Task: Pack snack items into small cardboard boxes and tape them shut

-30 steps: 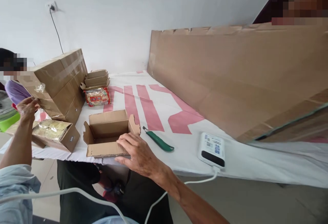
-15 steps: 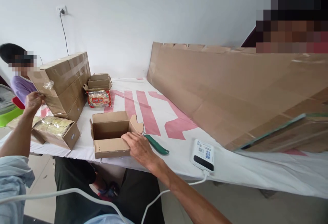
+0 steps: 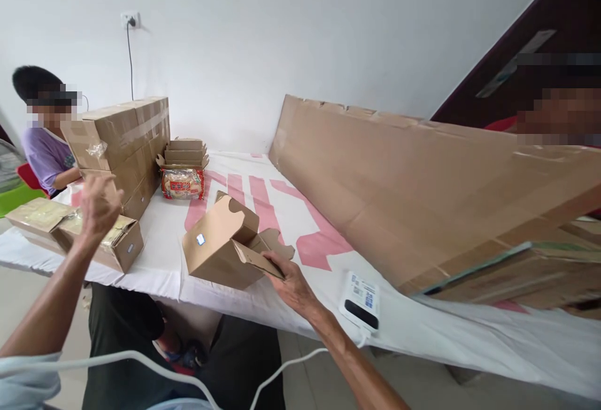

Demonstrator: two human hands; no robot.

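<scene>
Brown cardboard makes up the small box (image 3: 218,247), tilted near the front edge of the counter (image 3: 162,235), with its open side toward the right and a label (image 3: 201,240) on its near end. The right hand (image 3: 293,286) has a closed grip on one flap (image 3: 253,260) of it, pinched between thumb and fingers. Well to the left, the left hand (image 3: 99,206) is raised with bent fingers in front of a filled box (image 3: 128,251); its grip appears partly closed, and whether it touches or holds anything cannot be told. A second filled box (image 3: 35,211) adjoins on the left. Behind them stands a stack of taped cartons (image 3: 126,134). Beside the stack lies a red-printed packet (image 3: 183,186). To the right, a white device (image 3: 359,297) lies near the counter's edge, in front of a long cardboard panel (image 3: 375,191).
</scene>
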